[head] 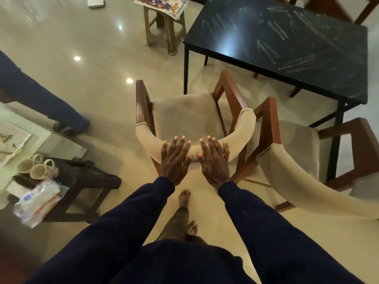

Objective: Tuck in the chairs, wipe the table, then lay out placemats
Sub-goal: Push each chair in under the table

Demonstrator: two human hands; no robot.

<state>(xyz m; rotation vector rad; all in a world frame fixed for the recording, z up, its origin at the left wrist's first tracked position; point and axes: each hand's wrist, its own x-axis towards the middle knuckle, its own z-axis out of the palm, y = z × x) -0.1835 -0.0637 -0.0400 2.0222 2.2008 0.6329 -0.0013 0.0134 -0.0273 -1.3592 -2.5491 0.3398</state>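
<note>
The person stands behind a wooden armchair [184, 115] with a beige cushion and puts both hands on its curved padded backrest [242, 132]. The left hand [175, 160] and the right hand [215, 160] lie flat side by side, near each other but not touching, fingers straight and spread, pressing on the padding without gripping it. The armchair stands on the floor near the left near corner of the black table [287, 48], with its seat outside the table. The table top has pale streaks. A second armchair [297, 144] stands just to the right, partly under the table. Far behind, a plastic stool [164, 27] carries a flowered cloth [160, 2]. At the left, two mugs [38, 168] lie on a dark side table [92, 177].
</note>
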